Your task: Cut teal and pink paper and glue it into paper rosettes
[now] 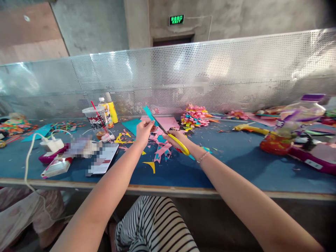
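In my left hand point(145, 131) I pinch a narrow strip of turquoise paper point(148, 112), its notched end pointing up and away. My right hand point(176, 137) grips a pair of scissors point(180, 141) with yellow handles. The dark blades point left, toward the strip near my left fingertips; whether they touch it I cannot tell. Under and around my hands lie pink and turquoise paper scraps point(163, 150), a sheet of pink paper point(168, 122) and a sheet of turquoise paper point(130, 126). A curved yellow offcut point(151, 166) rests nearer the table edge.
Left stand a plastic cup point(96, 122) with a red straw, a bottle point(103, 106), a phone point(106, 159) and a white charger point(51, 144) with cables. A pile of folded paper pieces point(195, 116) sits behind. Right are a yellow glue gun point(252, 129) and a purple-capped bottle point(283, 136).
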Demonstrator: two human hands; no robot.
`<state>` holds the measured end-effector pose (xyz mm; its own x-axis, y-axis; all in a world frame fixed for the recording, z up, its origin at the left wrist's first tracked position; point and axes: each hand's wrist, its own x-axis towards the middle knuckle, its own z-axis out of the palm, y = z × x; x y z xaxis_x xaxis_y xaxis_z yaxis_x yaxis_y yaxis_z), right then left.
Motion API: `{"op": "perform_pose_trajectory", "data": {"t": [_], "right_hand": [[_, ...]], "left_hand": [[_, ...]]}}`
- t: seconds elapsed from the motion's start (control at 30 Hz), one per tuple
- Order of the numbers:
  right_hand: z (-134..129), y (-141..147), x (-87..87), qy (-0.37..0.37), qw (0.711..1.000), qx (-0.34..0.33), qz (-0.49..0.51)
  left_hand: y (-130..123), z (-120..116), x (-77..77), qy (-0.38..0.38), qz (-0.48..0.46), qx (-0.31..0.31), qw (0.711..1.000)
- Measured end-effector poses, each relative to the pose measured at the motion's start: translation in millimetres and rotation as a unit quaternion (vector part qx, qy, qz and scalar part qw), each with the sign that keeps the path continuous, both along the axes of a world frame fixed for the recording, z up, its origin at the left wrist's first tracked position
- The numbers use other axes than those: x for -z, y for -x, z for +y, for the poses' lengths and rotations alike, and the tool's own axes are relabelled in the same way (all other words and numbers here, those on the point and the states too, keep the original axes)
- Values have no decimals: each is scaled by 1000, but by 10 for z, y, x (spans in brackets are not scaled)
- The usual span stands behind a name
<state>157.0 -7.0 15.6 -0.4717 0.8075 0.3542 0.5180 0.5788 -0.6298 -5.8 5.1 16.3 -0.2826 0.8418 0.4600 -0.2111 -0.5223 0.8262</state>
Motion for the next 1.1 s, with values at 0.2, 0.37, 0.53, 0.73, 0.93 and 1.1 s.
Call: {"op": "perform_pose_trajectory", "data": {"t": [0.2,0.37,0.53,0.73,0.93,1.1], "right_hand": [[-13,19,-1,-17,999,24,-13],[-35,31,-16,-14,1000,21,-18],[-43,21,-26,8,1000,-2,-5],[-34,26,-6,35,999,-31,21],[-37,31,4,32,998,-39,27],[-55,41,-13,25,999,-28,21]], "left_hand": [[-12,-28,-30,20,-30,21,999],[-16,-42,-41,26,-39,38,998],[-10,-36,-30,33,-34,38,998],[-25,-39,-15,38,-2,52,998],[-33,-64,-32,35,-1,64,997],[-31,-68,-38,35,-5,70,997]]}}
